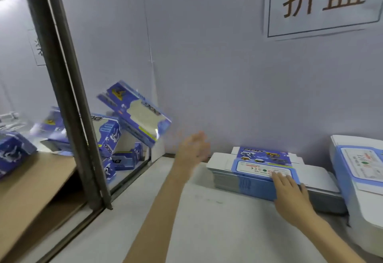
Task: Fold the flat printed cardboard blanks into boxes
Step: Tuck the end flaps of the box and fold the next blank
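A folded blue printed box (134,112) is in the air, tilted, just left of my left hand (193,148), which is blurred, with its fingers spread and nothing in it. My right hand (289,190) rests with straight fingers on the near edge of the top flat blank (261,165) of a stack (228,177) on the white table (186,221). Several folded boxes (109,136) lie heaped on the far side of a metal post.
A dark metal post (68,97) slants between the table and a brown cardboard surface (31,184) at left. A second, taller stack of blanks (360,171) stands at the right edge. A sign (323,3) hangs on the grey wall behind.
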